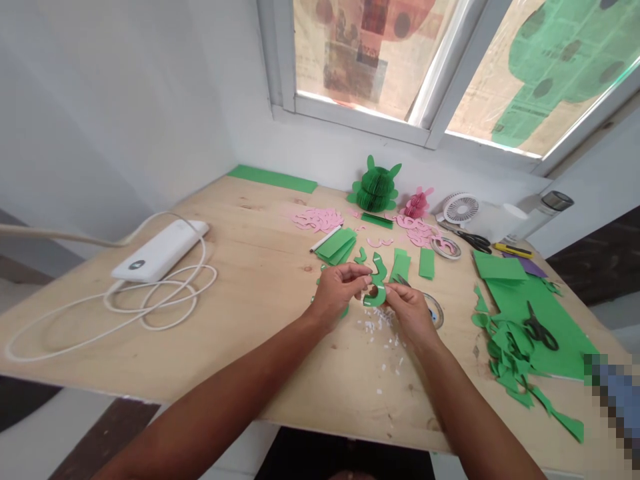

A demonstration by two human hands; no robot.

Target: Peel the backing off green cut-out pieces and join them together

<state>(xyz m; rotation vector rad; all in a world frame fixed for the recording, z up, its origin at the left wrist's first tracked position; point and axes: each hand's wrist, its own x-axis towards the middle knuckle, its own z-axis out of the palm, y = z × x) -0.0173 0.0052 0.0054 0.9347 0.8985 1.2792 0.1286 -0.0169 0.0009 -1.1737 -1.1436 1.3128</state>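
Head view, frame centre: left hand (336, 291) & right hand (411, 311) fingertips closed, pinching green paper cutout (379, 281) betw. them.

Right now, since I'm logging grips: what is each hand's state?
Left hand: closed, pinching the green paper cutout.
Right hand: closed, pinching the same cutout's lower edge.

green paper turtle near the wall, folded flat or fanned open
Fanned open: the green paper turtle has layers spread into a rounded dome.
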